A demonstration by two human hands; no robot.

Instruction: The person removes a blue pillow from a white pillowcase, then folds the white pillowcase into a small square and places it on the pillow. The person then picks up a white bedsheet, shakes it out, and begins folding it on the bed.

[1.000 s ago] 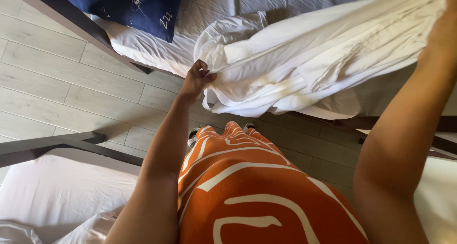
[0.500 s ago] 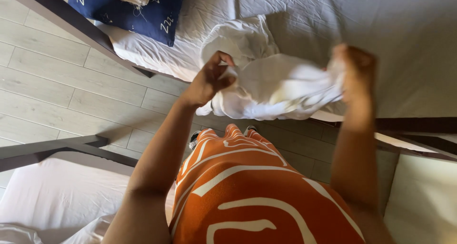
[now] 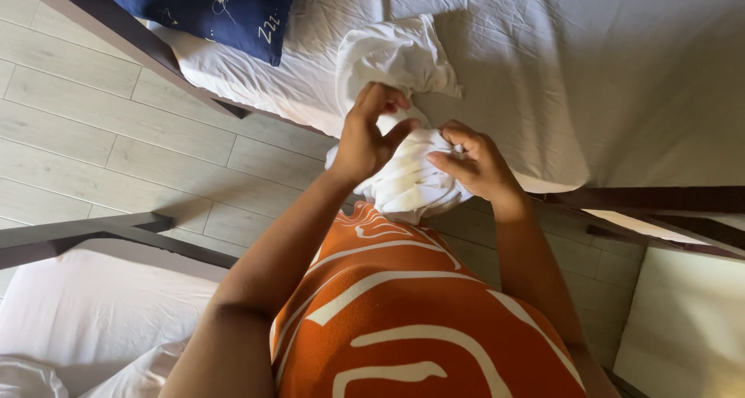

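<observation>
hands have drawn together since half a second ago, and the spread sheet is now a tight bundle.
nearest, the orange white-lined garment [image 3: 419, 320]; above it the left hand [image 3: 371, 134] and right hand [image 3: 475, 164] both clamp the crumpled white cloth bundle [image 3: 403, 173], held over the white-sheeted mattress [image 3: 590, 72] edge, its top trailing onto the bed; a dark blue pillow [image 3: 225, 10] lies farther off. gathering looks nearly complete.

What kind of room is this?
Most likely a bedroom with several beds, perhaps a hostel: a bed with a white fitted sheet, a navy pillow, and a second bed frame across the floor.
</observation>
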